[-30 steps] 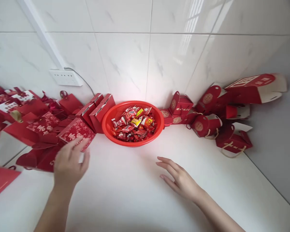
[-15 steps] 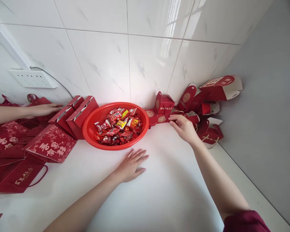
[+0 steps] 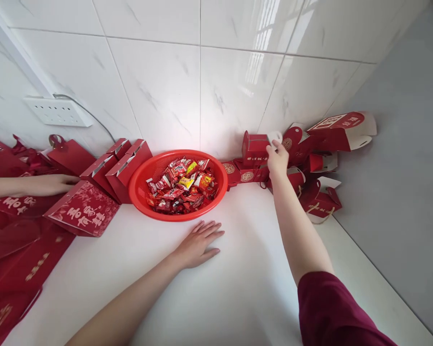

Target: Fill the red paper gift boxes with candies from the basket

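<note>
The right hand [image 3: 278,161] reaches to the far right part of the white desk [image 3: 245,269] and grips a small red box [image 3: 256,149], its fingers bent at the box's right end by a pale flap. A line of white writing runs along the near side of this box. It sits above a row of low red boxes [image 3: 247,176] with round gold patterns, beside the wall [image 3: 166,72]; whether it touches them is hard to tell. A maroon sleeve [image 3: 332,298] covers the upper part of the right arm.

The left hand [image 3: 197,247] lies open on the desk, palm down and fingers slightly spread, holding nothing. Its fingertips are just beside the near rim of a red basket [image 3: 137,192], which is heaped with wrapped candies [image 3: 185,185], mostly red with a few yellow ones.

Right of the right hand, more red boxes crowd the far corner: one with a rope handle [image 3: 319,198] nearest, and a big box with its pale inside showing [image 3: 342,127] farther back, close to a grey panel [image 3: 400,168].

Left of the basket stand tall red boxes [image 3: 130,168], with a patterned box [image 3: 84,211] tilted on the near side of them. Another person's hand [image 3: 56,184] reaches in from the left among the red boxes there; what it holds cannot be told. A white socket strip [image 3: 57,111] is on the wall above them.
</note>
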The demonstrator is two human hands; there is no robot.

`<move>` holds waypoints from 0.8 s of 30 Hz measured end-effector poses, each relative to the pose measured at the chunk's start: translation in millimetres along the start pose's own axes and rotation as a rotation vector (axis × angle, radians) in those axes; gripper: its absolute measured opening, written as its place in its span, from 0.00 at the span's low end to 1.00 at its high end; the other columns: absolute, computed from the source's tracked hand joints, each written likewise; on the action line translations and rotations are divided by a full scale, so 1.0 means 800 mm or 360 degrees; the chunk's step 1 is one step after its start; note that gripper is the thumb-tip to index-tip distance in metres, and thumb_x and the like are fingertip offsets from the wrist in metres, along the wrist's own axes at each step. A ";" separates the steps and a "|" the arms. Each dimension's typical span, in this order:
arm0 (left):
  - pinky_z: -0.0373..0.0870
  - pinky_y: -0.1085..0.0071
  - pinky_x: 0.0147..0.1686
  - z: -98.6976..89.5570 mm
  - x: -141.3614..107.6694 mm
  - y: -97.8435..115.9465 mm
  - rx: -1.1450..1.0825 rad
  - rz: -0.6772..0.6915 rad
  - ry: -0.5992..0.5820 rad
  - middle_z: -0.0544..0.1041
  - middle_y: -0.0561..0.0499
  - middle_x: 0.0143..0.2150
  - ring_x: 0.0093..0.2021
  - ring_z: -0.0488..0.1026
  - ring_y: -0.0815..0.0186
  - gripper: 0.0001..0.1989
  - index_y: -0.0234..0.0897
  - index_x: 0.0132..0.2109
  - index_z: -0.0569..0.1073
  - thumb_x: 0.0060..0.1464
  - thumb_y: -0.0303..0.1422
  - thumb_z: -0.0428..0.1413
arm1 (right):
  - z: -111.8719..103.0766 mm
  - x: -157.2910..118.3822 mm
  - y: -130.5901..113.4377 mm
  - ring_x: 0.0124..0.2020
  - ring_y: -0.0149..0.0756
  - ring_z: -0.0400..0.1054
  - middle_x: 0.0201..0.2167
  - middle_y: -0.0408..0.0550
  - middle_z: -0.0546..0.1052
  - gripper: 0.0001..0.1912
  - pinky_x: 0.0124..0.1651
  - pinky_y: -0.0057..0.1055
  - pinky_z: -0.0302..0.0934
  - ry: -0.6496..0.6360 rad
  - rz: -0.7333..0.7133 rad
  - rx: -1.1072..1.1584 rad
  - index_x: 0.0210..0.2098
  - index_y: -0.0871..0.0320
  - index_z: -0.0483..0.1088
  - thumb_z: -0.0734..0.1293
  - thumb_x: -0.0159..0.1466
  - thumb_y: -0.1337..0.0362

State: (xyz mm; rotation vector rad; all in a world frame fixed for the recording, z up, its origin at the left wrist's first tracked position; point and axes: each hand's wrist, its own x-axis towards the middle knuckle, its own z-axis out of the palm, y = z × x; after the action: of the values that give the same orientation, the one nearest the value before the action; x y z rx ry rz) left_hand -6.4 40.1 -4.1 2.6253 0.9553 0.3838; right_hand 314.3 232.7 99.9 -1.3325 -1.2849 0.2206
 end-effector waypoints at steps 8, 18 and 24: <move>0.57 0.52 0.66 0.001 -0.001 0.000 -0.0009 0.0015 0.0119 0.66 0.47 0.66 0.68 0.60 0.58 0.23 0.47 0.62 0.68 0.60 0.35 0.56 | -0.088 -0.123 -0.071 0.48 0.45 0.74 0.43 0.51 0.80 0.18 0.52 0.43 0.68 -0.0101 0.0144 0.0275 0.46 0.56 0.77 0.65 0.65 0.51; 0.70 0.69 0.36 -0.030 -0.017 0.014 0.0040 -0.0171 0.0684 0.75 0.50 0.33 0.34 0.73 0.65 0.09 0.38 0.40 0.72 0.61 0.26 0.47 | -0.093 -0.196 -0.110 0.45 0.40 0.73 0.47 0.50 0.77 0.11 0.46 0.37 0.68 -0.1336 -0.0245 -0.0187 0.41 0.51 0.76 0.62 0.68 0.58; 0.64 0.73 0.30 -0.118 0.009 0.081 0.0012 -0.0202 0.0479 0.75 0.53 0.35 0.30 0.71 0.70 0.10 0.40 0.42 0.73 0.63 0.28 0.47 | -0.099 -0.205 -0.162 0.26 0.33 0.67 0.27 0.41 0.78 0.11 0.29 0.29 0.57 -0.1930 -0.0334 -0.0642 0.32 0.50 0.76 0.63 0.62 0.69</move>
State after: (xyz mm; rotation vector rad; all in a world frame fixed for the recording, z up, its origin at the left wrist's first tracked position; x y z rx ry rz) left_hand 2.9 17.2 108.1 2.5410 1.2099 0.7601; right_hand 247.0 22.4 133.3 -1.3944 -2.5723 0.7179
